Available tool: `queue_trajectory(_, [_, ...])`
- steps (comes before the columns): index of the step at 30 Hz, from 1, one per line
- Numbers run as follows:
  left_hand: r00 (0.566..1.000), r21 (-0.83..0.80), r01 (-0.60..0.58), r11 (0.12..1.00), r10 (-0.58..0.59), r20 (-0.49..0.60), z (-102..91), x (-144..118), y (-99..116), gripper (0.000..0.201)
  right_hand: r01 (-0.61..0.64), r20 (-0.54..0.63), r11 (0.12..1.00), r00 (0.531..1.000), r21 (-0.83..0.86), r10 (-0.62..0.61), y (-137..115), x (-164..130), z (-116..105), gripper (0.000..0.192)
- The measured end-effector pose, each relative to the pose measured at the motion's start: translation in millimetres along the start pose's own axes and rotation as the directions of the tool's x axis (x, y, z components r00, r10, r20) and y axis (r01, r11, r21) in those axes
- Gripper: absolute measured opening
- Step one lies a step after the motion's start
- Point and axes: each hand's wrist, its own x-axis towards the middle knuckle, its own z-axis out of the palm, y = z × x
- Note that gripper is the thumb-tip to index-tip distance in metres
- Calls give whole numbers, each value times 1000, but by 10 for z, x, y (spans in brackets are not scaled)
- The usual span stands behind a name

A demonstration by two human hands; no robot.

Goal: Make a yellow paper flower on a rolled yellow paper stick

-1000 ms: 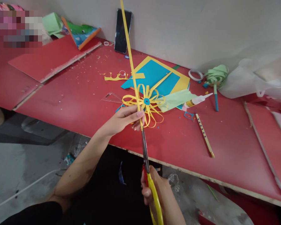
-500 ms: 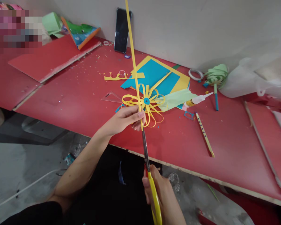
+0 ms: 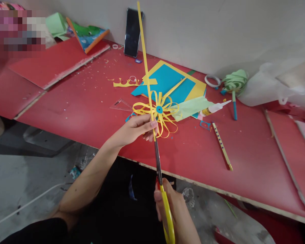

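My left hand (image 3: 135, 129) pinches the lower end of a long yellow paper strip (image 3: 145, 64) that stands up toward the wall. My right hand (image 3: 173, 210) grips yellow-handled scissors (image 3: 160, 186), whose blades point up and meet the strip just below my left fingers. Behind the strip, a flower of looped yellow paper strips with a blue centre (image 3: 159, 112) lies on the red table (image 3: 76, 108).
Blue and yellow paper sheets (image 3: 173, 83), a pale green sheet (image 3: 190, 107), a glue tube (image 3: 215, 108), a spotted stick (image 3: 222, 146), a clear set square (image 3: 120, 105), a yellow offcut (image 3: 124, 83), a phone (image 3: 133, 32) against the wall, green paper coils (image 3: 235, 81), a plastic bag (image 3: 277, 84).
The top of the yellow strip has swung slightly to the right. My hands and the scissors have barely shifted.
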Motion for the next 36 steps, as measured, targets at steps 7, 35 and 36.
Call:
queue_trajectory(7, [1000, 7, -1, 1000, 1, -2, -6, 4, -26, 31, 2, -18, 1000, 1000, -26, -3, -41, -2, 9, 35])
queue_trajectory(35, [1000, -5, -11, 1000, 11, -2, 0, 6, -21, 30, 3, 1, 994, 1000, -111, -3, 42, -5, 90, 38])
queue_trajectory(36, [1000, -3, -16, 1000, 16, -6, 0, 5, -21, 30, 5, 2, 993, 1000, -121, -5, 32, -3, 84, 37])
